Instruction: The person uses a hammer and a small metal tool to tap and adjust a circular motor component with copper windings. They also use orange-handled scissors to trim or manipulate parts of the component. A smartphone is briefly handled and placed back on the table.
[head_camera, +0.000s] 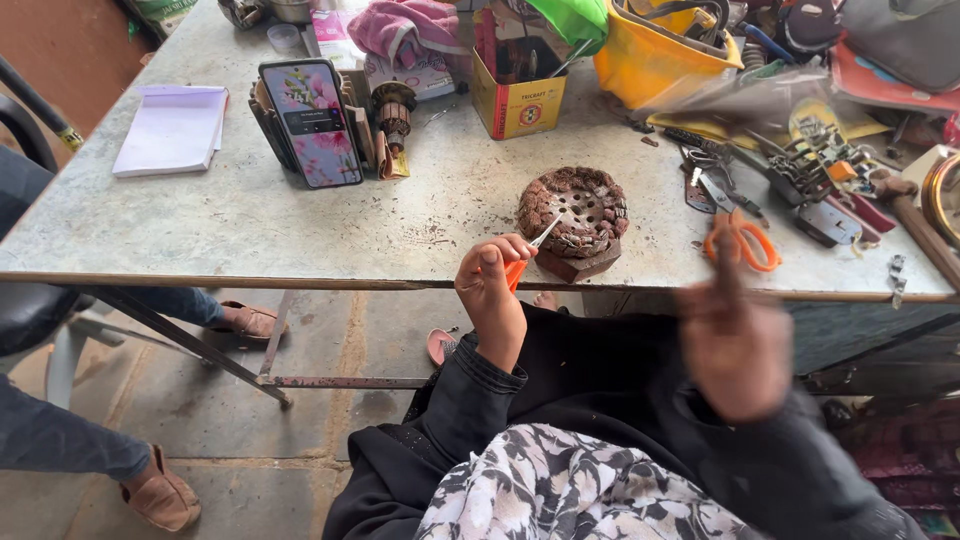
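Behind the left hand (492, 290), a yellow-and-red open carton (517, 88)

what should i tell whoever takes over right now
Left hand: closed grip on an orange-handled tool, tip at the stator.
Right hand: raised, blurred; whether it holds anything cannot be told.
Stator sits on a wood block near the table front edge, copper windings in place.
Orange scissors lie to its right, a rotor and phone to its left.
Done: none visible. Left: the work on the stator windings.
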